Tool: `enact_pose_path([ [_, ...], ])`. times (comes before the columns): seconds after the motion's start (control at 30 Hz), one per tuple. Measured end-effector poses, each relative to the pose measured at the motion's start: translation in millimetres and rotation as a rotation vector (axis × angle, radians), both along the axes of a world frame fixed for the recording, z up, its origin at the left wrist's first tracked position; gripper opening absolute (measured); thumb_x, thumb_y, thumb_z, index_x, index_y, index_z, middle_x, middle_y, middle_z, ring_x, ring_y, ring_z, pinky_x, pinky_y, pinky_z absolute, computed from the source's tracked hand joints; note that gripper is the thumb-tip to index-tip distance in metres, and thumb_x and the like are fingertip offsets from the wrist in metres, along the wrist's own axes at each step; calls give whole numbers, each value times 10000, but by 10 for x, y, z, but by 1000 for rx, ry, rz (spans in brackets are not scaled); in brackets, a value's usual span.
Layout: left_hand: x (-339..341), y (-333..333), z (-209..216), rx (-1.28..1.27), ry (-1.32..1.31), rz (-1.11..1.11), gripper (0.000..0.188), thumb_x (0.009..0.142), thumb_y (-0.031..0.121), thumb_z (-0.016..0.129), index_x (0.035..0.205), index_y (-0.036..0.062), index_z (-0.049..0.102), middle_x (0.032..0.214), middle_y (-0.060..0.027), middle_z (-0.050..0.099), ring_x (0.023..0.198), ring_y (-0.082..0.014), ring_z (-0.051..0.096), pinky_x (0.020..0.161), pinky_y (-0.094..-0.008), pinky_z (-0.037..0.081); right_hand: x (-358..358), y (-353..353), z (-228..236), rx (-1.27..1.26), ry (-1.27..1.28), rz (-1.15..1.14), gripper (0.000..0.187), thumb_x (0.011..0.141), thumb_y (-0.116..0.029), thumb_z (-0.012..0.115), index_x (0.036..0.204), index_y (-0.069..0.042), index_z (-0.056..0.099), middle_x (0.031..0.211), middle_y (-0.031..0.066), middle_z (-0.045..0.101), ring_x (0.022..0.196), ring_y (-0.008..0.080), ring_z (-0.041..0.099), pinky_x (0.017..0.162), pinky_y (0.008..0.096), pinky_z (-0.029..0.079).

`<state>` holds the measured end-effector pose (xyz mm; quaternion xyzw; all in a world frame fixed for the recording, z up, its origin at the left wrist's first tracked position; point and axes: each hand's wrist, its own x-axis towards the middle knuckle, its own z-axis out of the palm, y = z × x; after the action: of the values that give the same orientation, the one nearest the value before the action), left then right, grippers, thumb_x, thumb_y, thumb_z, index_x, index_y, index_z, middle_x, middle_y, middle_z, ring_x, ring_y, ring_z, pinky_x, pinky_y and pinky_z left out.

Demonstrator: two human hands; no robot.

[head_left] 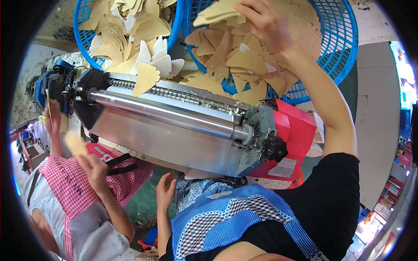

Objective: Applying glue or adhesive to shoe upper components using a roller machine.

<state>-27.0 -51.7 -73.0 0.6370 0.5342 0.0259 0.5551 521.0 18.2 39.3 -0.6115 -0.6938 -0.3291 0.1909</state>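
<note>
My right hand (266,24) is raised over the right blue basket (344,48), its fingers closed on a small stack of tan cut pieces (216,12) with scalloped edges. Beneath it the basket is heaped with similar pieces (248,61). Low beside my apron, my left hand (165,190) holds nothing, its fingers loosely curled and apart from the thumb. Between my body and the baskets stands a roller machine with a shiny metal roller (165,114). One tan piece (146,79) lies on the machine's far side, near several white pieces (161,61).
A second blue basket (78,26) full of tan and white pieces stands at the far left. The machine's right end has a red cover (294,135) and a black knob (274,148). At left, a co-worker in a pink checked apron (65,178) holds a blurred tan piece (76,143).
</note>
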Motion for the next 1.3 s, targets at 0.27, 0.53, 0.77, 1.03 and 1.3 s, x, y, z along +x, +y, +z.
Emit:
enact_pose_path([
  [0.27,469,251,710,11,-105,-1,341,816,55,623,1148,0,563,1007,-113,647,912,-163,614,814,-294,482,125,-1199,-806,-591,13,-27,479,705,-99,658,1176,-99,567,1048,77,579,934,264,571,759,374,489],
  [0.53,2473,1000,1642,-38,-553,-357,385,818,84,646,1168,-41,544,1002,-108,636,901,-135,606,809,-263,473,160,-983,-901,-700,247,-135,548,707,-167,662,1225,-83,505,1249,134,461,1152,323,457,936,410,417],
  [0.77,4246,1468,294,236,-327,-645,444,789,192,636,1160,-34,541,1058,-173,626,980,-250,616,858,-336,477,30,-924,-1158,-490,115,-127,354,811,-133,480,1156,-66,522,1328,124,436,1253,296,393,994,412,375],
  [1.03,4644,1334,-66,637,-33,-535,374,727,245,688,1013,21,599,969,-148,647,911,-273,627,793,-379,495,176,-1118,-1139,-430,223,52,126,754,-115,533,875,-81,532,852,45,539,891,223,550,766,338,453],
  [1.3,4621,1504,101,558,-97,-597,190,688,193,679,804,55,620,857,-106,649,826,-268,638,718,-375,503,285,-1126,-1299,-470,313,-52,203,683,-64,589,880,-62,538,853,83,531,839,249,555,720,352,448],
])
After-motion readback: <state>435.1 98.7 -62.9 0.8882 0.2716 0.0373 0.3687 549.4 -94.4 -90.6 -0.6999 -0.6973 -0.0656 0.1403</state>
